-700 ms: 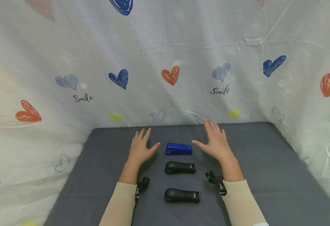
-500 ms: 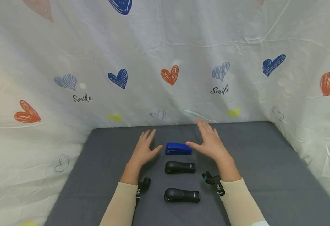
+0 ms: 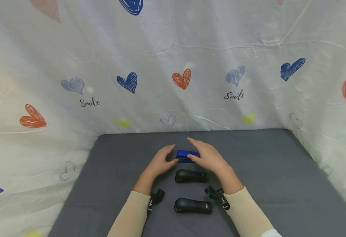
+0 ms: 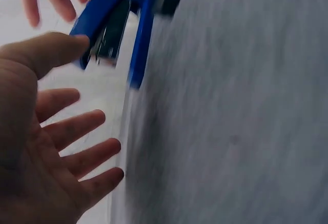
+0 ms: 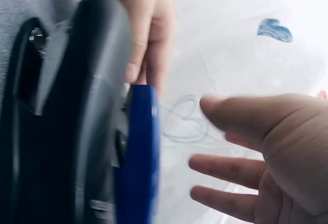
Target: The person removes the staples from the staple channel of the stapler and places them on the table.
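- I have both hands out over the grey mat [image 3: 265, 171], closing on the blue stapler [image 3: 187, 154] from either side; it lies flat at the far end of a column of three.
- My left hand [image 3: 160, 163] comes in from the stapler's left end, thumb tip at or just beside the front of it. From the left wrist view the fingers [image 4: 87, 147] are spread and straight, the palm empty, so nothing is gripped yet.
- My right hand [image 3: 208, 157] covers the stapler's right end from above. From the right wrist view its fingers [image 5: 230, 170] are also stretched out, not curled round the blue body [image 5: 139, 152]. Whether they rest on it I cannot tell.
- The two hands sit close together with the stapler between them, which I read as bracketing it at both ends.
- The near black stapler [image 3: 193, 205] and the middle black stapler [image 3: 190, 176] lie in line behind it, toward me, apart from each other and untouched.
- The heart-printed cloth [image 3: 173, 65] hangs round the mat on three sides as a backdrop.
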{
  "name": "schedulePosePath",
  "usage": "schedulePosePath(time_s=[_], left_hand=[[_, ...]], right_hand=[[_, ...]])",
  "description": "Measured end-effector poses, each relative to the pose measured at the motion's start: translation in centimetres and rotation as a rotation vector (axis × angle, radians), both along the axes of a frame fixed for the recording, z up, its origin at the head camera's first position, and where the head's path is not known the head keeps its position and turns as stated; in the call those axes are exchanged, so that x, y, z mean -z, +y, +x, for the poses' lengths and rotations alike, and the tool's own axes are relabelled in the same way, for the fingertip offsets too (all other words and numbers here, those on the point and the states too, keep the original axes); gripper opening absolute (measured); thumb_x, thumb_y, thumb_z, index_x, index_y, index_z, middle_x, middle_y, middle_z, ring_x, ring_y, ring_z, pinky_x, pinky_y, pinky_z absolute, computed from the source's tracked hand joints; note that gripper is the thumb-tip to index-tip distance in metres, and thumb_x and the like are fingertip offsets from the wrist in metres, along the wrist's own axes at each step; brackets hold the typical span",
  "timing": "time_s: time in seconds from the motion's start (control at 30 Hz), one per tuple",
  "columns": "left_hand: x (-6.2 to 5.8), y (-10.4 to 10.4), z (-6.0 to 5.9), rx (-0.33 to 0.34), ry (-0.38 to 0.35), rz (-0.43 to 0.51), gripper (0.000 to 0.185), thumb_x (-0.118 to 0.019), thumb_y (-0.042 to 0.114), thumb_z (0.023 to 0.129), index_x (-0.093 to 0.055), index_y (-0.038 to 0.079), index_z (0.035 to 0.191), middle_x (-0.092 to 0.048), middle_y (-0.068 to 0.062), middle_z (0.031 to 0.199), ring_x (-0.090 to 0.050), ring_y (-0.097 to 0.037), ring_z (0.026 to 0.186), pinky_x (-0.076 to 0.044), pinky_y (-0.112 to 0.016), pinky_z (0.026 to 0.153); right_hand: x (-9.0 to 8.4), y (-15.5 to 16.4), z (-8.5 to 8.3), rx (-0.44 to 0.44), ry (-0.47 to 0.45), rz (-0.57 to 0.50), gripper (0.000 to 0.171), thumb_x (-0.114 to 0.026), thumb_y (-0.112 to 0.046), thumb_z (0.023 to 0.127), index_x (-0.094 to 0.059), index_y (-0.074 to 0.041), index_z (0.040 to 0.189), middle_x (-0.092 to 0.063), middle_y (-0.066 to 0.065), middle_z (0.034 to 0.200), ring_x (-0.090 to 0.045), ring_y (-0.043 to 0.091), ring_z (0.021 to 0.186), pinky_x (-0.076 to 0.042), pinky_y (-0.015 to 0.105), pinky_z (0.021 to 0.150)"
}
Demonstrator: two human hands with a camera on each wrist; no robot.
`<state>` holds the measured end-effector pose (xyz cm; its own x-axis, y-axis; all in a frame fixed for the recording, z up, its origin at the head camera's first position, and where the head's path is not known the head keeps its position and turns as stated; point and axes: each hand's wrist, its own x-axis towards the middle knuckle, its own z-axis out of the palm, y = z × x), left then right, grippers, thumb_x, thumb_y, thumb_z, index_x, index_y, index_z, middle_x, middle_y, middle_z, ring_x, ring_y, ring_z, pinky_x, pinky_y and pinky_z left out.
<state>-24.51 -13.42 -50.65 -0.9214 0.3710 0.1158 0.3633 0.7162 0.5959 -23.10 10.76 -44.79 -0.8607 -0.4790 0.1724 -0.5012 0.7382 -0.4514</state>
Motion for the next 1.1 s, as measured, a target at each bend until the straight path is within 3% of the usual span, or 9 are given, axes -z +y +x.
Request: schedulePosePath(time_s=[0.2,0.4,0.67,0.83,1.1], left_hand=[[1.1,1.6,0.0,0.034,0.065,-0.055,0.047,-0.064,0.029,0.09,-0.055,0.008,0.132,-0.056,-0.006,0.124,-0.045,-0.027,0.12,-0.037,-0.044,0.097],[1.8,2.2,0.0,0.001,0.127,-0.122,0.028,-0.068,0.019,0.088,-0.067,0.005,0.112,-0.054,-0.004,0.111,-0.042,-0.029,0.115,-0.038,-0.044,0.093],[2.0,2.3,-0.1,-0.016,0.124,-0.121,0.027,-0.067,0.02,0.088,-0.067,0.006,0.111,-0.053,-0.003,0.112,-0.041,-0.028,0.116,-0.038,-0.044,0.094],[2.0,2.3,-0.2,-0.021,0.123,-0.114,0.031,-0.068,0.019,0.088,-0.066,0.006,0.116,-0.054,-0.004,0.111,-0.042,-0.027,0.116,-0.037,-0.044,0.095],[1.8,2.2,0.0,-0.03,0.118,-0.1,0.034,-0.068,0.018,0.088,-0.064,0.01,0.121,-0.055,-0.004,0.109,-0.042,-0.027,0.115,-0.037,-0.045,0.094]], right_hand=[[1.2,-0.8,0.2,-0.037,0.003,0.053,0.038,-0.062,-0.017,0.092,-0.058,-0.012,0.13,-0.057,0.004,0.128,-0.054,0.022,0.116,-0.043,0.039,0.094],[2.2,-1.0,-0.4,0.004,0.034,0.052,0.037,-0.066,-0.008,0.088,-0.062,-0.013,0.124,-0.061,0.003,0.12,-0.058,0.022,0.109,-0.046,0.037,0.09],[2.8,-0.9,-0.9,0.035,0.061,0.03,0.038,-0.068,-0.011,0.087,-0.062,-0.014,0.124,-0.062,0.004,0.119,-0.059,0.022,0.107,-0.046,0.039,0.088],[2.7,-0.2,-1.3,0.035,0.003,-0.03,0.042,-0.066,-0.013,0.089,-0.057,-0.015,0.13,-0.06,0.004,0.124,-0.057,0.021,0.111,-0.045,0.04,0.091],[1.7,1.8,-1.9,0.005,-0.156,-0.236,0.055,-0.06,-0.003,0.089,-0.043,-0.018,0.14,-0.054,0.004,0.123,-0.052,0.02,0.112,-0.048,0.039,0.085]])
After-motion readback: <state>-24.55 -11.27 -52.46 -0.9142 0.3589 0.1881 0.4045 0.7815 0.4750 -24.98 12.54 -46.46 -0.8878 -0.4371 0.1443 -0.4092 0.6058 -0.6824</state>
